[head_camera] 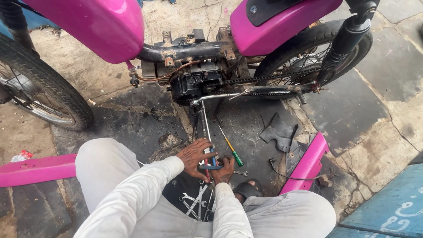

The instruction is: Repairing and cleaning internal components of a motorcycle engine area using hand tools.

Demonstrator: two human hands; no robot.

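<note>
On oily pavement, both hands' fingers close together on blue-handled pliers (pixel 211 164) above spanners (pixel 196 203).

Under my left hand (pixel 194 155) and against my right hand (pixel 224 169) is a blue-handled tool (pixel 210 165), its handles lying flat between my two palms, my fingers closed over them. A bright metal rod (pixel 205 125) rises from just above my left fingers, tilted slightly. Spanners (pixel 196 203) lie fanned on the ground just below my wrists.

Glossy magenta tank (pixel 94 26); shiny metal spanners (pixel 196 203) (floor (pixel 374 114) rough stone).
</note>
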